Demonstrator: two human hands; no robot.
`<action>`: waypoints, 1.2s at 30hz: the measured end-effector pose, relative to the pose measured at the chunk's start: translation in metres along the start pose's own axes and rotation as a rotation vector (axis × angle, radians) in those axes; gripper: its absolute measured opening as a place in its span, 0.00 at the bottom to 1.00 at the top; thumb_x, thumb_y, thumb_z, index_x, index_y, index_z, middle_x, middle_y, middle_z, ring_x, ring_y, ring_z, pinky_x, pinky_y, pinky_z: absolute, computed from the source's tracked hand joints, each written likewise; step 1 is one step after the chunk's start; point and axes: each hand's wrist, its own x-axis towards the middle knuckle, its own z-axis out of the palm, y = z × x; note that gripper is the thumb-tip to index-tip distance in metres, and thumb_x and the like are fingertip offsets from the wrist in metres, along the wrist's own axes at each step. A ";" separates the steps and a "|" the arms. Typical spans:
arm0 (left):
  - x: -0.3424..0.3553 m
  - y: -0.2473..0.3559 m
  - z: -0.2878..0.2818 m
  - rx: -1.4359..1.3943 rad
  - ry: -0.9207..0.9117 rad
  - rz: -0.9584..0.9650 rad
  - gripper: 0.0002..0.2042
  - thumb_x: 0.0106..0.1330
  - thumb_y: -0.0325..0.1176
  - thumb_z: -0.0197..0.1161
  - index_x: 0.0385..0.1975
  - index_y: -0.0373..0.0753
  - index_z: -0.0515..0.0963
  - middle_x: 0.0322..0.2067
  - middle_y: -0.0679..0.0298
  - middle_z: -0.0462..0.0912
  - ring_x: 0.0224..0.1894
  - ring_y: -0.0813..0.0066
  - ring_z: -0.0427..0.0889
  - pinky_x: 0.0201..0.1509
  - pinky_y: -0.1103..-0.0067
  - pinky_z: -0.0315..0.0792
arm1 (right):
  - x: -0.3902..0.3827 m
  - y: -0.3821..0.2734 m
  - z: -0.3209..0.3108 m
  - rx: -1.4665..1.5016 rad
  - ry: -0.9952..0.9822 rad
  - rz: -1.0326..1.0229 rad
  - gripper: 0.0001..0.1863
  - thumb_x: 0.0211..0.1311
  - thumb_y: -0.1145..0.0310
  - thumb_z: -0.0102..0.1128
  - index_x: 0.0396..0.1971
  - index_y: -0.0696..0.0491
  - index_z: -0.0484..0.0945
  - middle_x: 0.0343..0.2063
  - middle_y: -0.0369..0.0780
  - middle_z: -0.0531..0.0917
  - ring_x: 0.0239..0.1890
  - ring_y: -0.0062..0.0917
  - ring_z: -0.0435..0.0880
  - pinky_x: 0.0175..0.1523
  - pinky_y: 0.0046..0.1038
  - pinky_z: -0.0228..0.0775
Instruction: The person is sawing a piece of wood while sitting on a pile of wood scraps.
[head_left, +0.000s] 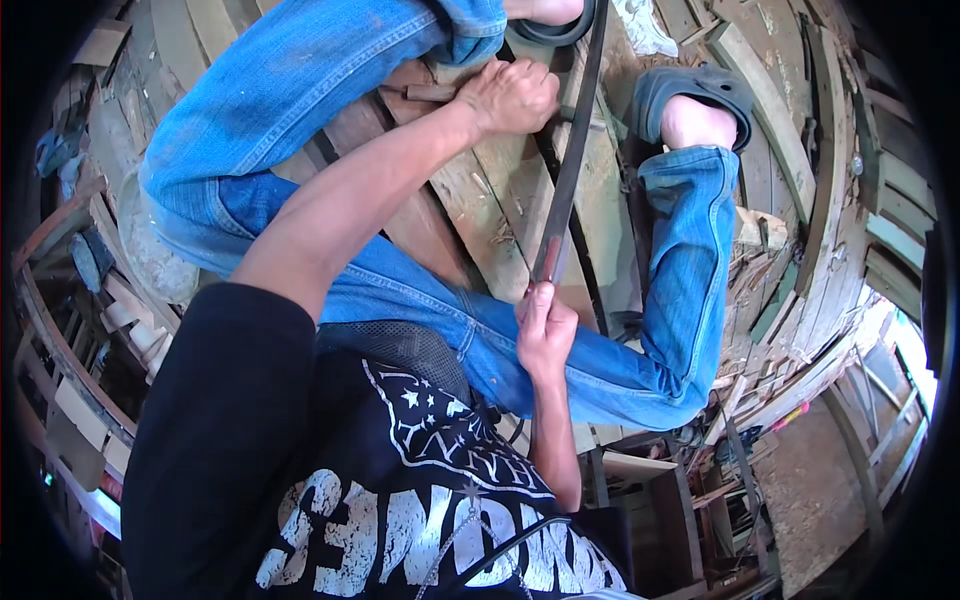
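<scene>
My left hand (510,96) is closed in a fist above the wooden planks (510,210), between my raised jeans-clad leg and a long dark bar (572,170). A short wooden piece (430,92) lies against the left side of that fist; what the fingers hold is hidden. Lower down, my right hand (546,325) grips the near end of the long bar, which has a reddish patch just above the fingers. The bar runs up past the left fist to the top edge, between my feet.
My legs (680,270) are bent on the plank floor, with dark clogs (690,90) on my feet. Curved timber strips (770,120) lie at the right, wooden offcuts (130,310) at the left. A wooden box-like frame (680,520) sits at lower right, beside a board (800,500).
</scene>
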 end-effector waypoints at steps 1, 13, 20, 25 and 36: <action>0.005 -0.004 -0.001 -0.004 0.003 0.008 0.08 0.55 0.36 0.58 0.20 0.39 0.72 0.22 0.59 0.77 0.26 0.62 0.81 0.23 0.65 0.74 | 0.011 -0.002 0.006 -0.010 0.007 -0.014 0.29 0.74 0.54 0.39 0.11 0.54 0.62 0.10 0.31 0.65 0.14 0.13 0.62 0.20 0.22 0.52; 0.004 -0.001 -0.006 0.031 0.072 0.061 0.08 0.55 0.31 0.59 0.19 0.38 0.69 0.20 0.61 0.71 0.24 0.65 0.77 0.22 0.72 0.73 | 0.009 -0.005 0.021 0.109 0.020 -0.008 0.28 0.73 0.54 0.42 0.11 0.52 0.61 0.11 0.31 0.64 0.14 0.14 0.60 0.21 0.21 0.52; -0.005 -0.001 -0.032 -0.108 -0.045 0.259 0.11 0.52 0.36 0.65 0.23 0.39 0.70 0.25 0.61 0.71 0.29 0.64 0.75 0.29 0.71 0.72 | 0.001 0.007 0.007 0.247 0.050 -0.028 0.29 0.72 0.54 0.44 0.11 0.55 0.65 0.12 0.31 0.67 0.16 0.14 0.63 0.22 0.21 0.54; -0.004 0.010 -0.028 -0.070 -0.093 0.382 0.12 0.49 0.35 0.68 0.28 0.38 0.72 0.29 0.61 0.72 0.33 0.65 0.75 0.35 0.72 0.71 | -0.007 0.008 0.005 0.138 0.111 -0.034 0.31 0.73 0.51 0.41 0.11 0.55 0.68 0.11 0.32 0.69 0.15 0.15 0.65 0.22 0.21 0.57; 0.014 0.057 -0.012 0.191 -0.226 0.008 0.05 0.53 0.29 0.59 0.27 0.40 0.81 0.35 0.59 0.80 0.45 0.64 0.78 0.46 0.67 0.71 | 0.007 0.007 0.012 0.099 0.146 -0.032 0.34 0.68 0.43 0.43 0.11 0.55 0.71 0.10 0.33 0.71 0.14 0.16 0.68 0.21 0.22 0.59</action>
